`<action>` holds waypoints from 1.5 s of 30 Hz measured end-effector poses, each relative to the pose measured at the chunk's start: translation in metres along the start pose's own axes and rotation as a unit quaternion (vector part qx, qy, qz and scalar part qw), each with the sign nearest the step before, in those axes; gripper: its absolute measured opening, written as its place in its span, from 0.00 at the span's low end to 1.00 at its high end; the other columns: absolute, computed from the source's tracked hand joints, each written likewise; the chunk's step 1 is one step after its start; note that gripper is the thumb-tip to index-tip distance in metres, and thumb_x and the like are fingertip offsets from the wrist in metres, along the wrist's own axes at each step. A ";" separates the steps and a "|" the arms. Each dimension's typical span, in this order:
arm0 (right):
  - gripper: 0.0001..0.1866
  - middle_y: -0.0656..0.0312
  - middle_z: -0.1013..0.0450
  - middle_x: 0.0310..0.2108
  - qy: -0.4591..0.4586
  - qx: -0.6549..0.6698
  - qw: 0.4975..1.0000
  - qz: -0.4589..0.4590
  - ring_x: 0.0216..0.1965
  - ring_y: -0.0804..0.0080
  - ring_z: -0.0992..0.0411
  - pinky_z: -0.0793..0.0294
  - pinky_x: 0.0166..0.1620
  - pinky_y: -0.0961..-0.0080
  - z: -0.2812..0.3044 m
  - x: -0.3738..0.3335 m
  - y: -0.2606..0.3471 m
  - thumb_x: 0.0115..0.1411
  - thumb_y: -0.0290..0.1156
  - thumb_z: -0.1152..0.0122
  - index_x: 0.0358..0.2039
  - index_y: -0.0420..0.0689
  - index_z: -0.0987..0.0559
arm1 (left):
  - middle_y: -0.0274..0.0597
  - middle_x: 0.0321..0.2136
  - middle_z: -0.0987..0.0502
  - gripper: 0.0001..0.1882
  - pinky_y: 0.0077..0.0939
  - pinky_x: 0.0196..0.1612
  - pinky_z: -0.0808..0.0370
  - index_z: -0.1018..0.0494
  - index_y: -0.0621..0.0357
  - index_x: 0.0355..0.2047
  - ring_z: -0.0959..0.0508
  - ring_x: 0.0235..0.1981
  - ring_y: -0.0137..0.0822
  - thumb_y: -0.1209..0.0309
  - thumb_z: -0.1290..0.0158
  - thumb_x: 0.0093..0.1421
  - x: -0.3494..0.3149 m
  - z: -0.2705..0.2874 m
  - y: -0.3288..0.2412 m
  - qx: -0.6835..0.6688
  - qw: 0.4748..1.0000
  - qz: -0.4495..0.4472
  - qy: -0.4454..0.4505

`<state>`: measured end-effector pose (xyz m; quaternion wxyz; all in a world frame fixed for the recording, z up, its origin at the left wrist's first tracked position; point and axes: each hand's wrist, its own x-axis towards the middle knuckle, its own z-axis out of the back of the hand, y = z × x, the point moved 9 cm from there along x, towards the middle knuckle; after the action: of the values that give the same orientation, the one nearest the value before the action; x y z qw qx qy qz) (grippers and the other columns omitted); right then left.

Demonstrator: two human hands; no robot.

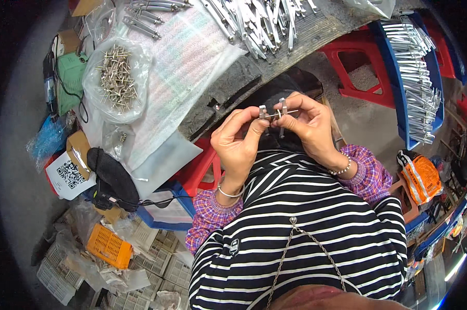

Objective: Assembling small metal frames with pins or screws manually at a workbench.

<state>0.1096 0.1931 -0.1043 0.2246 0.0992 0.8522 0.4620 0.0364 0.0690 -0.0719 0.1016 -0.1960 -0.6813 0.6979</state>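
Observation:
In front of my striped top, both hands are raised close together. My left hand [238, 135] pinches a small silver metal bracket [263, 110] between thumb and index finger. My right hand [314, 126] grips a similar metal piece [283, 105] the same way. Between the fingertips runs a thin metal pin [293, 111], lying sideways across the two pieces. Whether it passes through both is too small to tell. On the bench to the left, a clear plastic bag [96, 95] lies open around a heap of similar metal pins [118, 77].
Long silver metal strips [267, 23] lie piled on the bench's far side. At the right, a blue bin [399, 88] full of metal strips stands by red stools [365, 67]. Lower left are an orange basket [109, 245] and a black bag [112, 178].

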 end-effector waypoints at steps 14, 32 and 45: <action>0.09 0.60 0.33 0.31 0.025 -0.036 0.999 0.010 0.32 0.76 0.30 0.26 0.37 0.82 -0.005 0.001 0.006 0.50 0.15 0.42 0.34 0.32 0.27 | 0.41 0.27 0.22 0.09 0.13 0.31 0.29 0.24 0.67 0.31 0.25 0.28 0.24 0.82 0.41 0.48 -0.001 0.006 -0.002 0.034 0.999 -0.005 0.009; 0.08 0.63 0.35 0.27 0.033 -0.097 0.994 0.024 0.28 0.83 0.37 0.38 0.32 0.87 -0.011 -0.002 0.010 0.48 0.16 0.38 0.29 0.34 0.27 | 0.42 0.26 0.22 0.08 0.15 0.30 0.29 0.24 0.68 0.31 0.25 0.26 0.25 0.84 0.43 0.47 -0.001 -0.001 -0.008 0.071 0.997 -0.014 0.026; 0.07 0.62 0.30 0.31 0.010 -0.039 0.998 -0.043 0.33 0.78 0.29 0.27 0.37 0.82 -0.001 0.009 -0.006 0.51 0.18 0.41 0.32 0.35 0.27 | 0.38 0.29 0.23 0.10 0.14 0.35 0.29 0.25 0.68 0.36 0.25 0.31 0.24 0.80 0.43 0.51 0.005 -0.008 0.004 0.012 0.996 0.078 0.034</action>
<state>0.1018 0.1922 -0.1115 0.2395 0.0496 0.8393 0.4856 0.0353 0.0779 -0.0767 0.0723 -0.2710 -0.6519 0.7045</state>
